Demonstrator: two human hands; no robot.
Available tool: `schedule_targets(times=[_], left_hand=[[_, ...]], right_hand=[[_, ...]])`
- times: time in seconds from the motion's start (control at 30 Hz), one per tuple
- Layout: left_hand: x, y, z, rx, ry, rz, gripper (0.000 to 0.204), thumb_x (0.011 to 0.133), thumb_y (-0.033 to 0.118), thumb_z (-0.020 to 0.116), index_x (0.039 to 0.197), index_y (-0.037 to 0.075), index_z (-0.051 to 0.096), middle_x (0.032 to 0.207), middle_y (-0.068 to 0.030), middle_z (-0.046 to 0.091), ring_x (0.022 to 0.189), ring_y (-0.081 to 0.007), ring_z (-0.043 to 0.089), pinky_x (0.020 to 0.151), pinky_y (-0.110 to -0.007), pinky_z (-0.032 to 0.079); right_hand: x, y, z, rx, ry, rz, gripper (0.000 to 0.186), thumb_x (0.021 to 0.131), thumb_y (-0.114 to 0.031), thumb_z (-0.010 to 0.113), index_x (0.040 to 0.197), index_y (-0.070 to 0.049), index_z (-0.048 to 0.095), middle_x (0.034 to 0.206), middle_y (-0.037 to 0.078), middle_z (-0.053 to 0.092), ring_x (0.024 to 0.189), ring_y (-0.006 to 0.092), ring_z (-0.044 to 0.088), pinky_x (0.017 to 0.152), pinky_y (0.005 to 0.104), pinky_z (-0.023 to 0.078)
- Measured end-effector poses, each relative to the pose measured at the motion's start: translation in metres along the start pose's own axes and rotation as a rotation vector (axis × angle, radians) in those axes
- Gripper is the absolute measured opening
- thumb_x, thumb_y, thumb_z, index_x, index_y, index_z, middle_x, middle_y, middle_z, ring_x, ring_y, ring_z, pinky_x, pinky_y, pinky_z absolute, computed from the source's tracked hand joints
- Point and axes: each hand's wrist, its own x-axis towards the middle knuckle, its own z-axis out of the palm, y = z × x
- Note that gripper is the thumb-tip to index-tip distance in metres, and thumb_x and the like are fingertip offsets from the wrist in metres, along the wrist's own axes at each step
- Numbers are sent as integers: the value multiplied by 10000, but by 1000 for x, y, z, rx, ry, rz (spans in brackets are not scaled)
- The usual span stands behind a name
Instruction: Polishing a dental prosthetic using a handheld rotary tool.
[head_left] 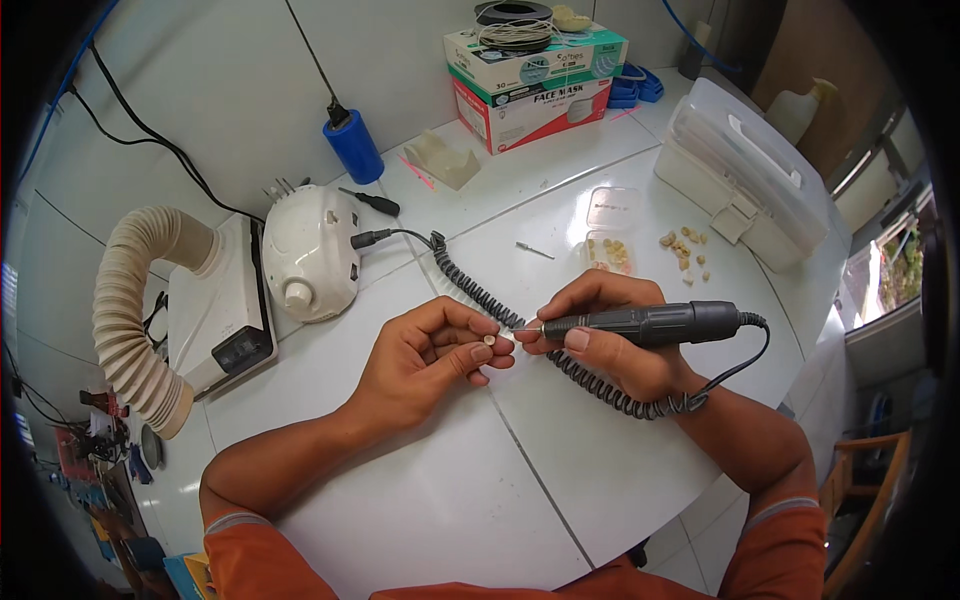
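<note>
Between the thumb and fingers of my left hand [420,352] is a small cream-coloured, tooth-like piece [489,341], pinched over the middle of the table. My right hand [628,362] grips a black rotary handpiece [655,323] like a pen. Its thin metal tip points left and ends close beside the piece; whether they touch I cannot tell. A black coiled cord [475,288] passes behind and under my right hand, linking the handpiece to a white control unit [312,260] on the left.
Past my right hand lie a small clear box [600,266] of yellowish pieces, several loose tooth-like pieces [684,250] and a metal bit [535,250]. A hose [125,310] stands at left, a clear-lidded case [735,170] at right, stacked mask boxes [530,115] at back.
</note>
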Motion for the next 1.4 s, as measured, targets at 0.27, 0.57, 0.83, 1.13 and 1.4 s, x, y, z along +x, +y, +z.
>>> schedule_targets(times=[0.27, 0.57, 0.83, 1.13, 1.4], left_hand=[[-2, 0, 3, 67, -2, 0, 152, 1097, 46, 684, 1229, -22, 651, 1162, -149, 797, 1104, -216, 791, 861, -312, 639], [-1, -4, 2, 59, 16, 1, 167, 1075, 27, 711, 1219, -59, 698, 1149, -141, 791, 1068, -187, 780, 908, -320, 652], [-2, -1, 3, 63, 10, -12, 188, 1026, -43, 734, 1210, -62, 699, 1156, -142, 786, 1065, -175, 780, 966, -316, 650], [-2, -5, 4, 69, 28, 17, 199, 1005, 10, 781, 1187, -51, 727, 1078, -103, 794, 1008, -119, 765, 908, -255, 627], [-1, -3, 4, 62, 11, -20, 155, 1010, -27, 757, 1149, -60, 698, 1106, -127, 793, 1038, -157, 784, 940, -276, 636]], right_hand=[[-1, -5, 5, -33, -40, 74, 305, 1007, -132, 702, 1201, 102, 684, 1103, 206, 802, 1055, 224, 797, 911, 342, 630], [-4, -1, 14, -3, -23, 67, 261, 1013, -99, 672, 1179, 103, 669, 1157, 229, 793, 1099, 242, 794, 988, 379, 630], [-4, 0, 17, -18, 9, 60, 257, 1005, -108, 667, 1163, 95, 674, 1125, 227, 805, 1087, 236, 797, 978, 373, 631], [-4, -3, 17, -135, -32, -11, 264, 983, -100, 682, 1158, 98, 681, 1112, 226, 798, 1059, 236, 795, 958, 369, 628], [-4, -5, 17, -257, -81, -38, 257, 978, -93, 686, 1157, 91, 682, 1102, 234, 794, 1032, 241, 789, 945, 379, 630]])
